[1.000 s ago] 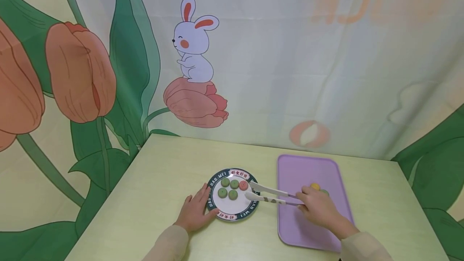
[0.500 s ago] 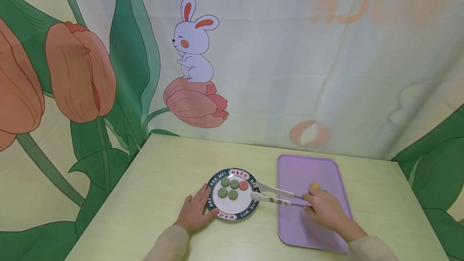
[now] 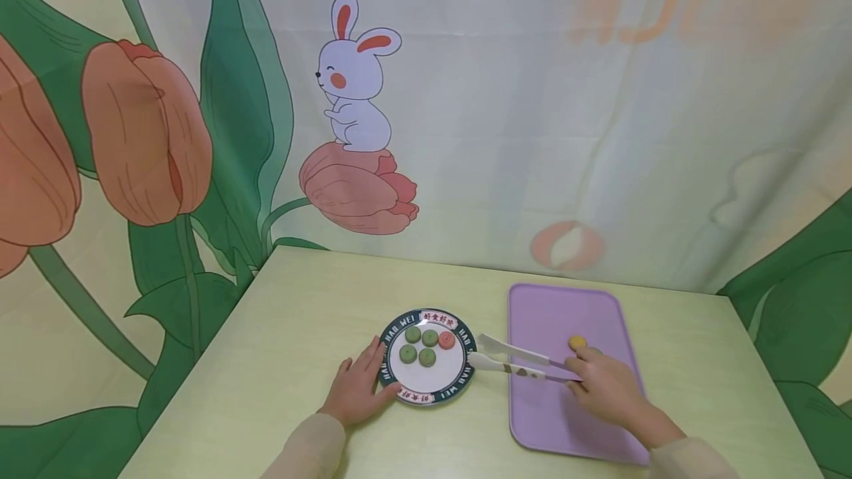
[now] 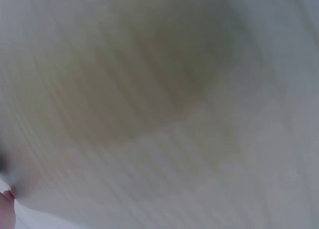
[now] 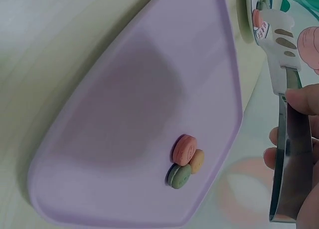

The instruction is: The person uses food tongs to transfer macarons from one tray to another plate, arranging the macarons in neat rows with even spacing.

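Observation:
A round plate [image 3: 444,377] with a dark patterned rim holds several green macarons [image 3: 427,357] and one pink macaron [image 3: 447,340]. My left hand [image 3: 357,389] rests at its left edge, fingers extended and thumb on the rim. In my right hand [image 3: 606,386] are tongs [image 3: 509,368] with white tips and metal arms. Their tips stand apart at the plate's right rim with nothing between them. On the purple tray [image 5: 119,114], a pink macaron [image 5: 185,149], a yellow macaron [image 5: 197,161] and a green macaron [image 5: 180,176] sit together. The right hand partly hides them in the head view.
The pale table [image 3: 319,294] carries the plate at the middle and the tray to its right. Behind it hangs a curtain [image 3: 492,131] printed with a rabbit and tulips. The left wrist view shows mostly a blurred pale surface.
My right hand and the tongs have moved right, drawing the tips back from beside the pink macaron to the plate's right rim. The left hand has stayed in place.

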`<state>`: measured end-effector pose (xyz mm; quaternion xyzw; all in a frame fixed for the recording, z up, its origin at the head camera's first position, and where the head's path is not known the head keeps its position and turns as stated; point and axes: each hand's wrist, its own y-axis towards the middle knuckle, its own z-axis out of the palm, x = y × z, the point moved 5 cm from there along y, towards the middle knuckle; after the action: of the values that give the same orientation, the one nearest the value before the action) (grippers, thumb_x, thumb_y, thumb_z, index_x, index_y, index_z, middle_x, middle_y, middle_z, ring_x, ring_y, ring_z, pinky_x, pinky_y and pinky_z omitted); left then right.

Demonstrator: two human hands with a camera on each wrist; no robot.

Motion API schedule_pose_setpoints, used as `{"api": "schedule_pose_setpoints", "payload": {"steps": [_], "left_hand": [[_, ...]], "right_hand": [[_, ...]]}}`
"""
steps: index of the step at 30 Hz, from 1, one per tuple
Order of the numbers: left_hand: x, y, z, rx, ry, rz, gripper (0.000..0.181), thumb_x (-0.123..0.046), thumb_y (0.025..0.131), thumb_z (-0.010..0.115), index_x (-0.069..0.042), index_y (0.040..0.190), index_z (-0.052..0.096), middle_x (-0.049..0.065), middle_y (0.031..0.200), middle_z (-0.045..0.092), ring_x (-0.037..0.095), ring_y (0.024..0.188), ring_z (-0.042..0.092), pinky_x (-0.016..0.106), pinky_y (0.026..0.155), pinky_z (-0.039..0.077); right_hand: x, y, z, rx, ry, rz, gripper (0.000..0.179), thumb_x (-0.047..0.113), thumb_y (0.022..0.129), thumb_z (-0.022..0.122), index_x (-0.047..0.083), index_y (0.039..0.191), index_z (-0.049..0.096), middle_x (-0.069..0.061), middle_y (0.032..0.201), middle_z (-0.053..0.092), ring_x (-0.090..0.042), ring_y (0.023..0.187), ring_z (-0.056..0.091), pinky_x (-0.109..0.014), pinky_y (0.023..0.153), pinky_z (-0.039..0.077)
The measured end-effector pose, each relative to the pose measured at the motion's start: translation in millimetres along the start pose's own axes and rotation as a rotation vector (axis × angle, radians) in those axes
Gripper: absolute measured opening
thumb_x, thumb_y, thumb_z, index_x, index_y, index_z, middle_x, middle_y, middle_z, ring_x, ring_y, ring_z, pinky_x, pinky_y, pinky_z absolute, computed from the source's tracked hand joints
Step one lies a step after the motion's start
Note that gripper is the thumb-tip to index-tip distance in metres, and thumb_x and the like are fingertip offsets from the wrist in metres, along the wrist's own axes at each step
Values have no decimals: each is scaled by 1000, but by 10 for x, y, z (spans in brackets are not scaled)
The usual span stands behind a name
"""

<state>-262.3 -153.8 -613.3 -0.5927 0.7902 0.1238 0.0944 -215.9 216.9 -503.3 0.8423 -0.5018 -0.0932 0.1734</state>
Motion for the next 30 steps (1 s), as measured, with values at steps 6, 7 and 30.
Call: {"api": "schedule_pose_setpoints", "payload": {"steps": [6,7,30], "left_hand": [[5,5,5,-1,-12,-3,82,-63,80,42,-11,140,25,4,148,19,22,132,28,51,104,21],[6,5,7,-1,-14,-3,82,-63,80,43,-11,140,25,4,148,19,22,132,28,51,104,21],[22,7,30,-21,-7,8,82,-64,80,42,-11,140,26,4,148,20,21,132,29,51,104,23]], "right_hand": [[-71,-44,-14,-19,5,0,23,17,60,73,17,68,52,6,73,53,-8,60,44,-24,50,40],[-80,-49,-16,-16,3,2,24,18,60,73,18,67,50,7,72,51,-7,59,43,-24,50,40],[-265,-170,-88,110,29,156,34,16,67,68,15,101,67,7,69,44,-7,54,33,-23,45,31]]}}
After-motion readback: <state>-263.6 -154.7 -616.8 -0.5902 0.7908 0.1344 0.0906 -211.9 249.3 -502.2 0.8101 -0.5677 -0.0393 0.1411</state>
